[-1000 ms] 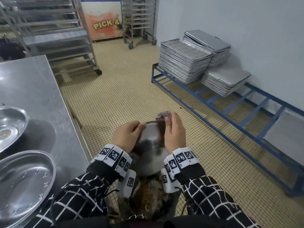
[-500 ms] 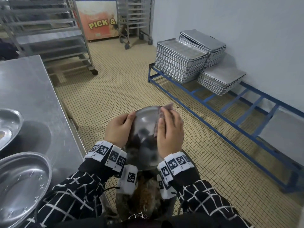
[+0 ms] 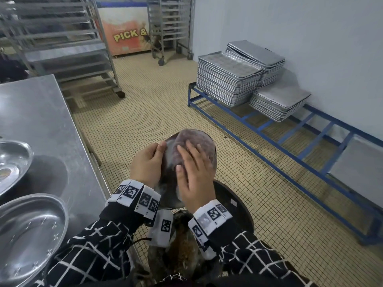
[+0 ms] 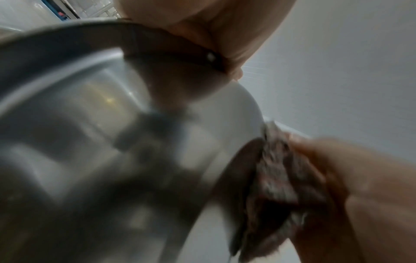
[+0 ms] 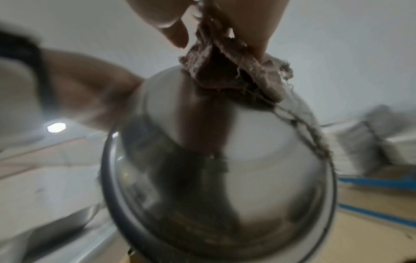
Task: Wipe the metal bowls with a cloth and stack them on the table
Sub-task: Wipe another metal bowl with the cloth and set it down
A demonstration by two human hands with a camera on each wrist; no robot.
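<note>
1. A person in black sleeves with a white grid pattern stood beside a steel table (image 3: 39, 121), seen from a head camera looking down; both wrists wore bands of black-and-white markers.
2. The left hand (image 3: 146, 164) gripped a metal bowl (image 3: 165, 191) by its rim at about 9 o'clock of the bowl, thumb curled over the edge – the bowl was held in the air, tilted, above a dark round bin (image 3: 234, 206) on the floor.
3. The right hand (image 3: 193, 172) lay flat on a frayed, brownish-grey cloth (image 3: 192, 139), fingers spread and nearly straight, pressing it against the bowl's rounded outer side.
4. From the right wrist camera, the cloth (image 5: 227, 67) sat bunched on the crown of the bowl (image 5: 225, 169), loose threads trailing down its side; the picture was blurred.
5. From the left wrist camera, the bowl (image 4: 101, 142) filled the left of the view, with the cloth (image 4: 276, 174) against its edge at 4 o'clock.
6. Two more metal bowls rested apart on the table – one (image 3: 12, 160) at 9 o'clock of the head view, the other (image 3: 29, 235) at 8 o'clock, both upright.
7. At 2 o'clock, stacks of metal trays (image 3: 228, 79) sat on a low blue frame (image 3: 290, 133) along the wall.
8. At 11 o'clock stood a wheeled rack (image 3: 62, 44) on the tiled floor.
</note>
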